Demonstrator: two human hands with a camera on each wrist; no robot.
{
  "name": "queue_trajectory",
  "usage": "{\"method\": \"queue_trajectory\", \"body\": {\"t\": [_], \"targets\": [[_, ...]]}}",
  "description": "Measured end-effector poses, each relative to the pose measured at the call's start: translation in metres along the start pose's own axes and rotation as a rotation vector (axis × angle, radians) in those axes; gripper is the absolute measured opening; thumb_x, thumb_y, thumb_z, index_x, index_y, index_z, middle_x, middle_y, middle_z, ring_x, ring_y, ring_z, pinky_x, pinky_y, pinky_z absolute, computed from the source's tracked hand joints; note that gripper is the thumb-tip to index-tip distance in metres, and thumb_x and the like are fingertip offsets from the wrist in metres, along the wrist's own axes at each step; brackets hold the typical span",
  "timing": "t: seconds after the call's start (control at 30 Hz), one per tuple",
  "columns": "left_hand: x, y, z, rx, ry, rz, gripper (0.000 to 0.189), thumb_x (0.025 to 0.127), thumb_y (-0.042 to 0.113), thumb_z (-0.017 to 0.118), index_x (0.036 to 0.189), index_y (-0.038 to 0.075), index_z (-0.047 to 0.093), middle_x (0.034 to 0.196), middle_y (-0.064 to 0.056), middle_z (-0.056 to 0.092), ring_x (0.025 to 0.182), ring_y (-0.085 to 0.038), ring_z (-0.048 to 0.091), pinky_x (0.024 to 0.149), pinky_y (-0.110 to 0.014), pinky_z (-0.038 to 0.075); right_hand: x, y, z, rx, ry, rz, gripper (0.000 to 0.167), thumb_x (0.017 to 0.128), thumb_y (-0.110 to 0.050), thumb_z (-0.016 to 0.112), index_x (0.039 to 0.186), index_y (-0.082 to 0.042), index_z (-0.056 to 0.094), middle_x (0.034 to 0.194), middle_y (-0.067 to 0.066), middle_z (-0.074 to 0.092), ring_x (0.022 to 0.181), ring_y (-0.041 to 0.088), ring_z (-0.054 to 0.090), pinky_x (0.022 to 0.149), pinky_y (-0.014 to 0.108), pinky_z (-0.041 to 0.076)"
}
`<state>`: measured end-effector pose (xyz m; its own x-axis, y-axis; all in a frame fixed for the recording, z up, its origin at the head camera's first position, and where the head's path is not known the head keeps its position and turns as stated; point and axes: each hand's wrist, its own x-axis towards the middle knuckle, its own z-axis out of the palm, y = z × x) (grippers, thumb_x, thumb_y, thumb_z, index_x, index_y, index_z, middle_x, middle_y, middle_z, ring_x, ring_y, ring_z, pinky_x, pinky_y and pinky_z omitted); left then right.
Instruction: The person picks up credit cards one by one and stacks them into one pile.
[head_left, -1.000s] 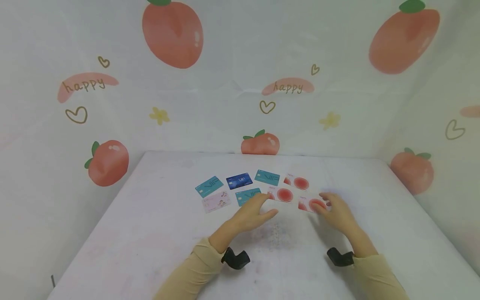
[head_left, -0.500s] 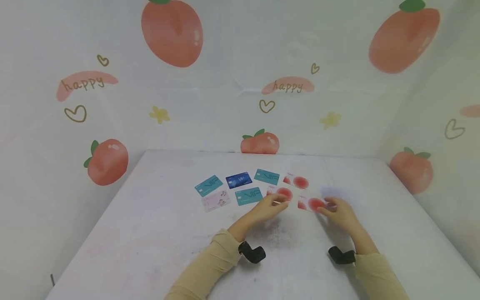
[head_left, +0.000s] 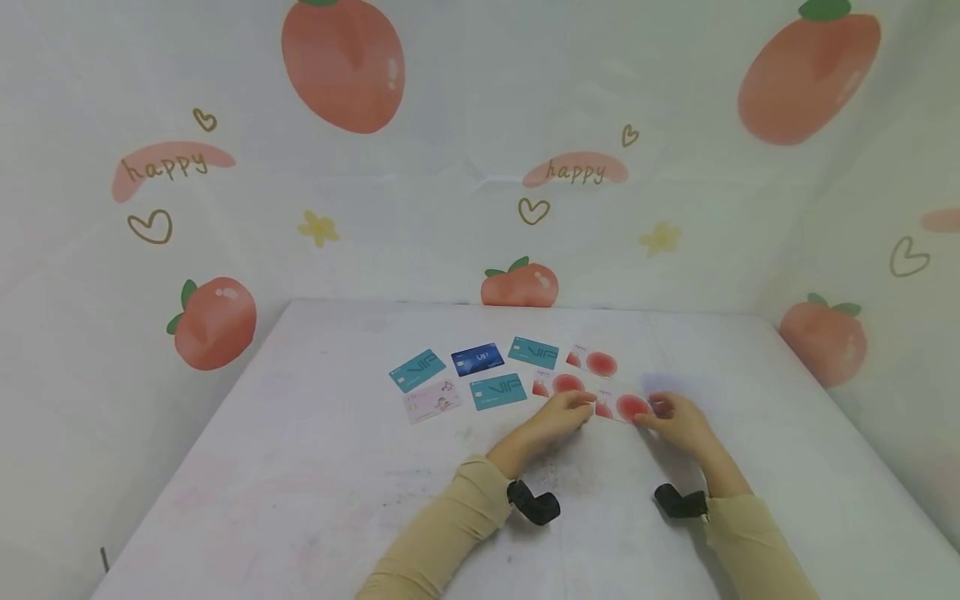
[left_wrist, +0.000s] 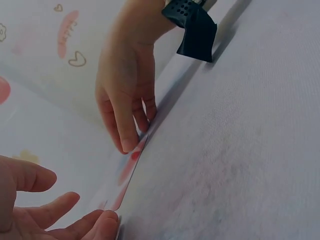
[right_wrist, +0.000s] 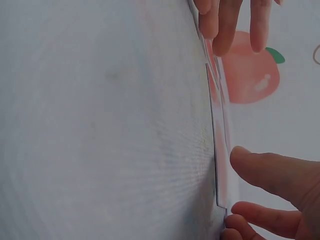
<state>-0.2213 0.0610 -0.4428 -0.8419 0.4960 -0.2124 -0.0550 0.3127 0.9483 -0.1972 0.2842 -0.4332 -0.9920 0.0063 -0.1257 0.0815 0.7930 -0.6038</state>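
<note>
On the white table (head_left: 300, 467), a pink card with a red circle (head_left: 625, 407) lay flat at the right end of the near row of cards. Left hand (head_left: 558, 414) touched its left edge with fingers (left_wrist: 80, 222) lightly curled; right hand (head_left: 678, 418) pinched its right edge between thumb and fingers (right_wrist: 260, 220). Teal cards (head_left: 498, 391), a dark blue card (head_left: 477, 359) and a pale pink card (head_left: 431, 401) lay to the left.

Soft, even light fills my head view, with faint shadows under my arms. Edges bend slightly. My 2 wrist views are dimmer and blurred up close.
</note>
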Motion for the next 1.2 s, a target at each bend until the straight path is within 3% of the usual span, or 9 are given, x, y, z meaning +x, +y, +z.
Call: {"method": "queue_trajectory", "body": {"t": [0.13, 0.23, 0.43, 1.0, 1.2], "targets": [[0.005, 0.000, 0.006, -0.039, 0.017, 0.001, 0.037, 0.095, 0.023, 0.049, 0.129, 0.010, 0.054, 0.124, -0.009, 0.060, 0.101, -0.018, 0.058, 0.095, -0.034, 0.048, 0.000, 0.000, 0.000, 0.004, 0.007, -0.011, 0.061, 0.081, -0.029, 0.071, 0.119, 0.013, 0.050, 0.112, 0.034, 0.056, 0.103, 0.044, 0.054, 0.087, 0.051, 0.047], [0.008, 0.000, 0.009, -0.094, 0.035, -0.032, 0.037, 0.094, 0.022, 0.051, 0.128, 0.010, 0.055, 0.122, -0.007, 0.061, 0.099, -0.016, 0.059, 0.095, -0.033, 0.048, 0.000, -0.001, -0.001, 0.010, 0.011, -0.024, 0.058, 0.080, -0.025, 0.072, 0.117, 0.014, 0.050, 0.110, 0.035, 0.056, 0.101, 0.044, 0.055, 0.085, 0.050, 0.048], [0.010, 0.002, 0.013, -0.184, 0.062, -0.071, 0.037, 0.094, 0.023, 0.053, 0.128, 0.009, 0.056, 0.121, -0.008, 0.061, 0.104, -0.019, 0.060, 0.098, -0.033, 0.047, 0.003, -0.001, -0.001, 0.016, 0.006, -0.010, 0.055, 0.079, -0.019, 0.072, 0.116, 0.015, 0.049, 0.108, 0.035, 0.056, 0.098, 0.042, 0.055, 0.083, 0.048, 0.049], [0.007, 0.008, 0.016, -0.314, 0.116, -0.112, 0.037, 0.091, 0.021, 0.057, 0.125, 0.007, 0.057, 0.120, -0.008, 0.060, 0.106, -0.021, 0.060, 0.099, -0.035, 0.046, 0.007, -0.001, 0.000, 0.056, -0.028, 0.083, 0.058, 0.079, -0.022, 0.073, 0.118, 0.012, 0.046, 0.111, 0.031, 0.054, 0.095, 0.036, 0.053, 0.087, 0.048, 0.047], [0.006, 0.008, 0.015, -0.372, 0.092, -0.107, 0.040, 0.091, 0.022, 0.059, 0.127, 0.006, 0.054, 0.126, -0.009, 0.057, 0.113, -0.022, 0.059, 0.102, -0.038, 0.043, 0.004, -0.003, 0.000, 0.067, -0.023, 0.074, 0.059, 0.078, -0.022, 0.073, 0.117, 0.013, 0.045, 0.110, 0.032, 0.055, 0.097, 0.038, 0.054, 0.086, 0.048, 0.047]]}}
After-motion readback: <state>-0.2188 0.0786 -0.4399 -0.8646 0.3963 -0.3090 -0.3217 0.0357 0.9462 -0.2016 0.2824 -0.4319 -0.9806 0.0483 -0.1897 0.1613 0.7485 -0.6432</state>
